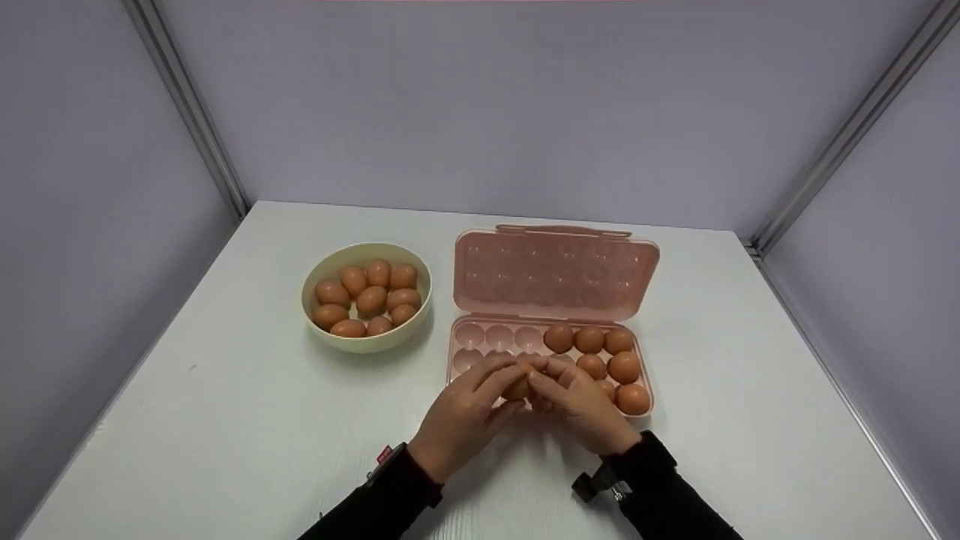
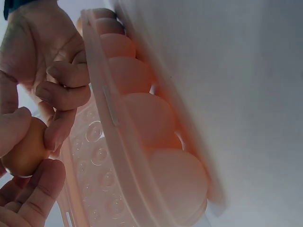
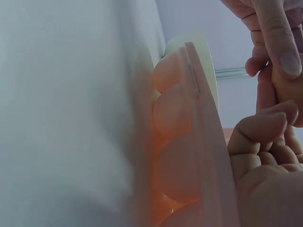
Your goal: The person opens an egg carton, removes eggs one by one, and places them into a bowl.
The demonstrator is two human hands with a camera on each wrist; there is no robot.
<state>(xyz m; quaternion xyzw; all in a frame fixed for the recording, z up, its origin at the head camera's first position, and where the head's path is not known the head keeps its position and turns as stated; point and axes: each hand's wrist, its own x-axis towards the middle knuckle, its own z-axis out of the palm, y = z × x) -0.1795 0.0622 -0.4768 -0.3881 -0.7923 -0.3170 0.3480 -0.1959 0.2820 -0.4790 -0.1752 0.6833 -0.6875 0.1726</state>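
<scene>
A brown egg (image 1: 516, 388) is between my two hands, just above the front of the pink egg box (image 1: 451, 352). My left hand (image 1: 463, 405) holds it with thumb and fingers. From the other side my right hand (image 1: 581, 405) grips it with its fingertips, its other fingers curled. In the left wrist view the egg (image 2: 27, 147) shows between both hands' fingers; in the right wrist view only part of it (image 3: 289, 90) shows at the edge. Several eggs (image 1: 589, 340) sit in the box's right-hand cups. My hands hide some front cups.
A cream bowl (image 1: 367, 345) with several brown eggs (image 1: 372, 301) stands left of the box. The box's lid (image 1: 555, 274) lies open toward the back. Grey panels (image 1: 480, 112) wall the white table (image 1: 225, 390) at the back and sides.
</scene>
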